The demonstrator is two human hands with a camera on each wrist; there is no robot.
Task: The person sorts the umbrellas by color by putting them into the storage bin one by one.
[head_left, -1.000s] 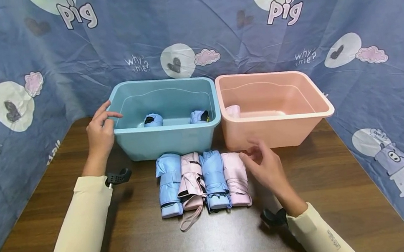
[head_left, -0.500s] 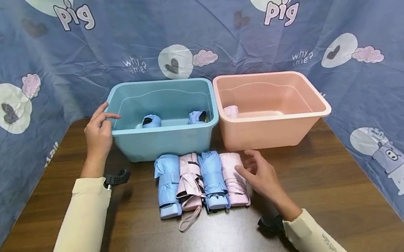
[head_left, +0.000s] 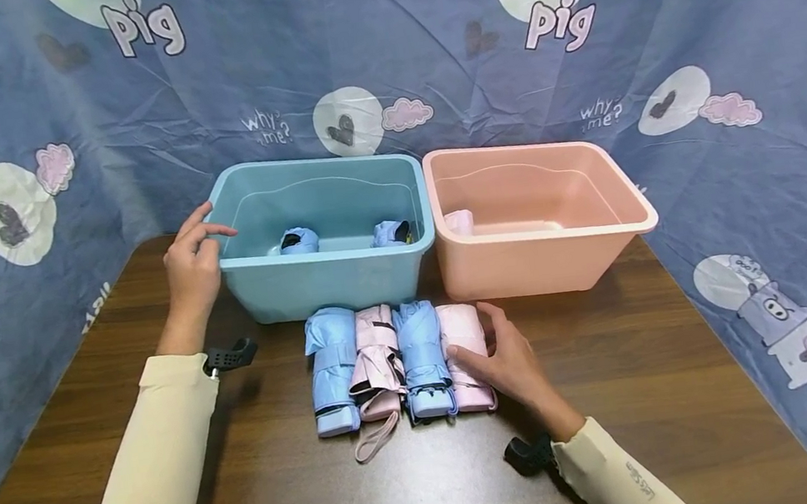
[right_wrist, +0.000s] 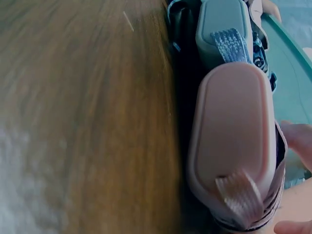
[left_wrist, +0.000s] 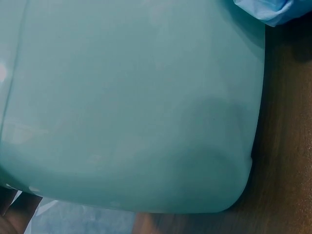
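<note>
Behind, "pig" (head_left: 561, 22) and "why me?" (head_left: 270, 125) on blue cloth (head_left: 722, 11).

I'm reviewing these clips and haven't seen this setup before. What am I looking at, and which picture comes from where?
No machine: a person works with bare hands and wears three cameras. The wide picture is from the head; the two close-ups are from the wrists. On the wooden table stand a blue tub and a pink tub, with four folded umbrellas in front. The right hand grips the rightmost pink umbrella, seen end-on from the right wrist. The left hand grips the blue tub's rim; its camera shows the tub wall.
</note>
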